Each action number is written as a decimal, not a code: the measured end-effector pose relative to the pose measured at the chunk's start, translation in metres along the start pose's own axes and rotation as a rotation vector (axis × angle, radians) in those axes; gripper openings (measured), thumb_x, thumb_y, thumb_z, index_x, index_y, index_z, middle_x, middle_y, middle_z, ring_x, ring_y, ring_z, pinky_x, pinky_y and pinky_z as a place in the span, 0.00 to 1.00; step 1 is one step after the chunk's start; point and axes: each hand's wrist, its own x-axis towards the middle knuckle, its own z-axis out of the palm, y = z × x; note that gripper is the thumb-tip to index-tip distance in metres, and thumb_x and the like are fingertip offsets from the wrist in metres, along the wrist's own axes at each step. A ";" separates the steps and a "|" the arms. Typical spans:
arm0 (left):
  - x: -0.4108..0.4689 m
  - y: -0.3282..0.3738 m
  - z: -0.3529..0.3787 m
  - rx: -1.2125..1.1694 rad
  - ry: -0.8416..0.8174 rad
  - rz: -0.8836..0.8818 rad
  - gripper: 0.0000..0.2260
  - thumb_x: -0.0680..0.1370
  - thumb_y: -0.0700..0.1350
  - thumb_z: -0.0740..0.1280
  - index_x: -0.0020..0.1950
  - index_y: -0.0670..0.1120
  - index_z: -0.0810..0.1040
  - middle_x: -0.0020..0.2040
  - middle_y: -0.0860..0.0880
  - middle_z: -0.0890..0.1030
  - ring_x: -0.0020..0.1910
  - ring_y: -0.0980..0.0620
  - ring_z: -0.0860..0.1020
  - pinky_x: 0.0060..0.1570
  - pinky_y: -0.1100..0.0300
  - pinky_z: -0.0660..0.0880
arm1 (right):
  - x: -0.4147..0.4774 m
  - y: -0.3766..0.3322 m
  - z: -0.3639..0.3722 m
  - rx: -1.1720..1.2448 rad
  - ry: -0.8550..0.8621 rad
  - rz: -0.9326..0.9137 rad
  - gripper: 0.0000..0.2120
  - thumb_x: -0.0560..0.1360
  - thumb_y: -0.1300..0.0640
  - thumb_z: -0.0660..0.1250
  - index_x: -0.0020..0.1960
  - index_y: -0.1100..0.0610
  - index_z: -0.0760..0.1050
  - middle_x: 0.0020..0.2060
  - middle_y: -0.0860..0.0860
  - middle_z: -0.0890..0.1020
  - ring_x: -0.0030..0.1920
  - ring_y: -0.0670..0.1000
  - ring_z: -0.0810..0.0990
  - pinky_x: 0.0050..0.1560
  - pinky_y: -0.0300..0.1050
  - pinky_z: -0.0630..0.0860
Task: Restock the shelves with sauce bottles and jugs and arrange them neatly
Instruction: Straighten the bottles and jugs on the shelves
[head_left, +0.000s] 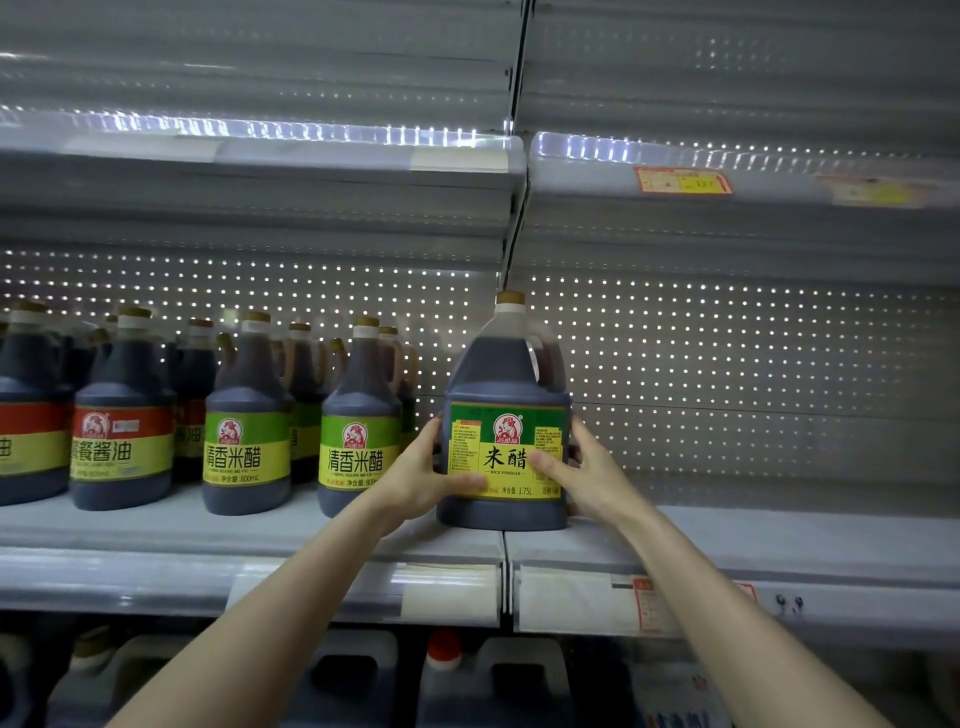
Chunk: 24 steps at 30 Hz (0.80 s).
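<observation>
Left hand (423, 467), right hand (587, 475), vinegar jug (506, 374) between

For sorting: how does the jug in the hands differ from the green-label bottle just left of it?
The jug is larger, marked 1.75L; the bottle reads 800. Left hand and right hand hold the jug; neither holds the bottle. Both hold dark liquid under tan caps.

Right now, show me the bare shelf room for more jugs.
Bare: the shelf right of the rice vinegar jug, held by left hand and right hand. Narrow gap, filled by the left hand, toward the green-label bottle. Crowded: bottle rows further left.
</observation>
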 end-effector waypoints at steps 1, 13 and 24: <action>0.000 -0.001 0.000 -0.002 0.002 0.003 0.28 0.71 0.38 0.74 0.67 0.50 0.67 0.56 0.52 0.80 0.57 0.51 0.78 0.60 0.49 0.75 | 0.001 0.000 0.000 -0.004 0.000 -0.002 0.26 0.75 0.51 0.69 0.70 0.48 0.64 0.61 0.45 0.76 0.66 0.51 0.73 0.67 0.50 0.70; 0.007 -0.006 0.001 -0.025 -0.029 0.014 0.28 0.73 0.37 0.72 0.69 0.47 0.65 0.58 0.49 0.81 0.56 0.53 0.79 0.59 0.55 0.76 | 0.008 0.007 0.003 -0.011 0.010 0.019 0.23 0.76 0.52 0.68 0.69 0.52 0.66 0.59 0.45 0.77 0.64 0.49 0.74 0.63 0.45 0.71; 0.008 -0.008 0.002 -0.030 -0.062 0.011 0.26 0.74 0.37 0.71 0.67 0.51 0.64 0.55 0.53 0.80 0.52 0.60 0.78 0.53 0.62 0.75 | 0.002 0.001 0.006 0.028 -0.018 0.056 0.21 0.78 0.50 0.65 0.68 0.50 0.64 0.56 0.44 0.78 0.54 0.44 0.77 0.55 0.39 0.73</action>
